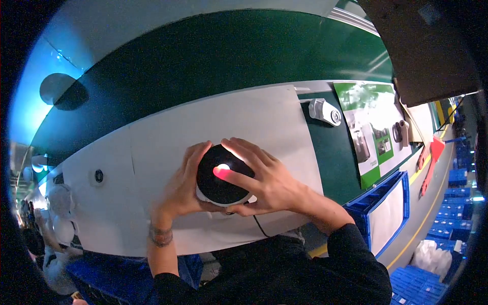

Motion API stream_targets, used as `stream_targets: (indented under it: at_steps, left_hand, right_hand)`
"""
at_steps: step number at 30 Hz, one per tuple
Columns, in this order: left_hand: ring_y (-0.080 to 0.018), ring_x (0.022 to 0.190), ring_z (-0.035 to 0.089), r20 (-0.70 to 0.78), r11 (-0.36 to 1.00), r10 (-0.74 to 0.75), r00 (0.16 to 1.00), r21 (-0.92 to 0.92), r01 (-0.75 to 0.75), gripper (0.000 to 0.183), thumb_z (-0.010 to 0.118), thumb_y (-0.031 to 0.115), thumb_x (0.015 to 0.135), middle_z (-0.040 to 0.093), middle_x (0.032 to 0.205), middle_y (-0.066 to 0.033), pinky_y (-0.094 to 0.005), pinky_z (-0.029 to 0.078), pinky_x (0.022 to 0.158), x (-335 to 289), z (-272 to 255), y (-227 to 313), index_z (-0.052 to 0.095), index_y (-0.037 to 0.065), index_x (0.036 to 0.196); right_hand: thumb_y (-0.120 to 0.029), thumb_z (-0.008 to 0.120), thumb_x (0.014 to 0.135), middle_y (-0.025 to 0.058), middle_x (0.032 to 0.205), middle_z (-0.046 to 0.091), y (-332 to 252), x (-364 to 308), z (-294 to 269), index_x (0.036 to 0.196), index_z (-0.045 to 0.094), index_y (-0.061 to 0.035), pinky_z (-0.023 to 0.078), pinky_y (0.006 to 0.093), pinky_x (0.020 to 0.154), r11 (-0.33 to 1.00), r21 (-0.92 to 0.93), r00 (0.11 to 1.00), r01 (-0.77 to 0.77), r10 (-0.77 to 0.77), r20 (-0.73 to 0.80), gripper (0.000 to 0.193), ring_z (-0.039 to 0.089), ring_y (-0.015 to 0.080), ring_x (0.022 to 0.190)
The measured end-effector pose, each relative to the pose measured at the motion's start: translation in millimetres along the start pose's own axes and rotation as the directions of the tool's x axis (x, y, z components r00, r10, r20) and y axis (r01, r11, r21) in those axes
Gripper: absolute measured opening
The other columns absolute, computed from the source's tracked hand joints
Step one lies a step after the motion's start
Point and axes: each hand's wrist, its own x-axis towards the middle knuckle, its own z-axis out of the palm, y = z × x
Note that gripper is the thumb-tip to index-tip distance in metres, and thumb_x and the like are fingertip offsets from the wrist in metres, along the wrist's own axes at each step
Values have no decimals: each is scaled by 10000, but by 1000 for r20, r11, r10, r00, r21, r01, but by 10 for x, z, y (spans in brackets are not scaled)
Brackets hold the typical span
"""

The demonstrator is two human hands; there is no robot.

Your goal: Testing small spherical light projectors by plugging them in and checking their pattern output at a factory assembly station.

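Note:
A round device with a black top and a white lower rim is held above the white work surface. A bright light glows near the middle of its top. My left hand wraps round its left side. On the right, my right hand grips the device, with one digit stretched across the top onto the lit spot and glowing red. Below the hands a thin black cable runs toward the near edge; whether it joins the device is hidden.
White sheeting covers much of the green bench. A small round part lies left, a white device farther right beside a green-and-white printed sheet. A blue bin stands at the right edge; blue crates lie beyond.

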Motion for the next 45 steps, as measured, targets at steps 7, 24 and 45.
stream_targets:
  at_steps: [7, 24, 45]
  left_hand:
    - [-403, 1367, 440, -36, 998, -8, 999, -58, 6, 1362, 990, 413, 495, 381, 1503, -189, -499, 438, 1111, -30, 30, -30, 188, 151, 1564]
    - [-222, 1063, 634, -234, 906, -239, 942, -402, 130, 689, 790, 374, 862, 631, 1214, -128, -372, 499, 972, -380, 261, -93, 466, 41, 1371]
    - [-134, 1038, 613, -423, 766, -492, 761, -626, 147, 219, 649, 178, 944, 656, 1244, -109, -277, 500, 885, -1406, 162, -238, 652, 8, 1082]
  right_hand:
    - [-498, 788, 775, 274, 1494, 386, -7, 11, -2, 1275, 590, -160, 472, 549, 1050, 1000, 13, 1000, -24, 24, -1, 635, 461, 485, 1331]
    - [-409, 724, 875, 273, 1244, 616, 2, 138, 4, 1392, 487, 14, 507, 427, 950, 831, 335, 881, -445, 474, -5, 708, 642, 372, 1123]
    - [-458, 752, 851, 254, 1219, 597, -95, 176, 187, 1266, 524, 39, 539, 448, 876, 925, 157, 921, -345, 366, -133, 686, 646, 411, 1033]
